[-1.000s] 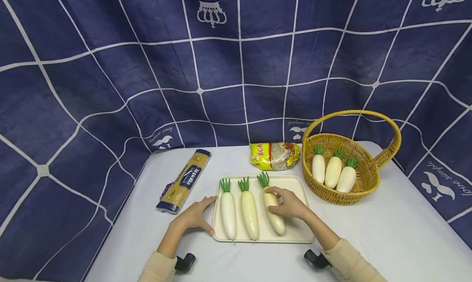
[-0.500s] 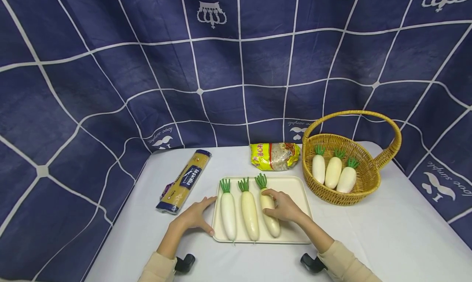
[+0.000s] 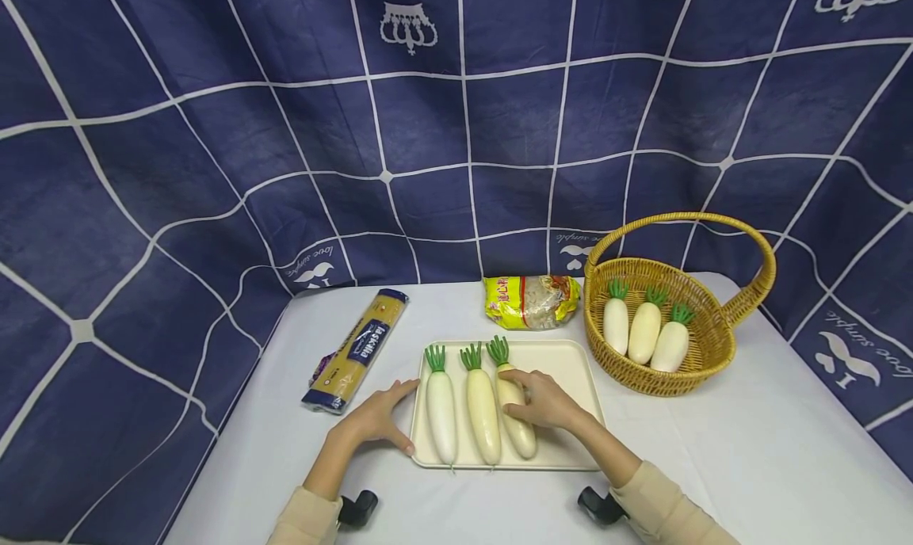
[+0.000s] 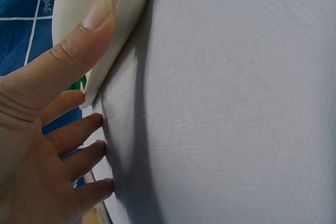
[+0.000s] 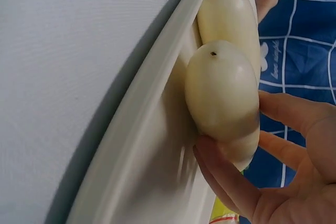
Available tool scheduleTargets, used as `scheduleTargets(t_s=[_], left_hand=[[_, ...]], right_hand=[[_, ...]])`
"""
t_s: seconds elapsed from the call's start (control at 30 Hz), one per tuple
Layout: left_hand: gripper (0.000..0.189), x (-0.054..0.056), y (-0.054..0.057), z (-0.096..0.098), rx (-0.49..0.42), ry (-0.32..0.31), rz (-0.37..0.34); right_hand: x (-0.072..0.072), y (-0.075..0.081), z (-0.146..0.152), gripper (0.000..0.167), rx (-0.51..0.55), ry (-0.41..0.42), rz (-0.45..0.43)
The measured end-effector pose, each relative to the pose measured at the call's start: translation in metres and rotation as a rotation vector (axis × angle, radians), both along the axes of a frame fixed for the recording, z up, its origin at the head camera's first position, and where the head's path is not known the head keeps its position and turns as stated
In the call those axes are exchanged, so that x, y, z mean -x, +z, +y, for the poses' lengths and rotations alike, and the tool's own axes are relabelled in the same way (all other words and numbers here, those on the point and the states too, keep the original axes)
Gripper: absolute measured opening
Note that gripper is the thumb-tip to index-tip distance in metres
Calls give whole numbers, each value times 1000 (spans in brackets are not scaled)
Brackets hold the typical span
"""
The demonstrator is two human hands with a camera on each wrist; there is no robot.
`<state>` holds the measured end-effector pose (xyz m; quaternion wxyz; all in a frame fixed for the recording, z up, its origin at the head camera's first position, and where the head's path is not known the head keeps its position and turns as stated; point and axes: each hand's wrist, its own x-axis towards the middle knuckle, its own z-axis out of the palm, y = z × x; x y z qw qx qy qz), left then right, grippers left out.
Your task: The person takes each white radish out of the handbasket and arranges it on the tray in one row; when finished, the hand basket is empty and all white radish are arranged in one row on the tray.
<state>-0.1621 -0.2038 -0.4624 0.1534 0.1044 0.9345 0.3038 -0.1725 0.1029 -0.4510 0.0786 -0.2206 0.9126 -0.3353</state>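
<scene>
Three white radishes with green tops lie in the cream tray: a left radish (image 3: 441,418), a middle radish (image 3: 483,418) and a right radish (image 3: 518,434). My right hand (image 3: 540,401) holds the right radish, its thumb and fingers on either side of it. In the right wrist view that radish (image 5: 220,87) sits close by the middle one (image 5: 226,11), above the tray floor. At the tray's left edge, my left hand (image 3: 374,418) spreads its thumb and fingers. Its thumb touches the tray rim (image 4: 123,19) in the left wrist view.
A wicker basket (image 3: 659,383) with a tall handle stands at the right, with three shorter radishes in it. Behind the tray lies a yellow food bag (image 3: 531,302). A long pasta packet (image 3: 357,351) is on the left. A blue curtain (image 3: 428,133) hangs behind the table.
My right hand has moved left with the right radish, bringing it closer to the middle one. My left hand has stayed at the tray's edge.
</scene>
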Motion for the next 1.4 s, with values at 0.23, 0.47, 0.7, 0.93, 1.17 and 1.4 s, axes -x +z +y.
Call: scheduleTargets(t_s=[0.23, 0.47, 0.7, 0.93, 1.17, 1.4], left_hand=[[113, 0, 0, 0, 3, -4, -1], [113, 0, 0, 0, 2, -4, -3], [112, 0, -1, -1, -10, -13, 11], [112, -1, -1, -1, -12, -15, 20], [111, -1, 0, -1, -9, -14, 19], [112, -1, 0, 0, -9, -11, 19]], right_hand=[[1, -2, 0, 54, 39, 52, -7], [3, -2, 2, 57, 41, 81, -38], [3, -1, 6, 59, 9, 122, -29], [2, 2, 7, 57, -3, 116, -35], [2, 11, 13, 58, -52, 112, -39], [10, 25, 33, 57, -28, 106, 9]])
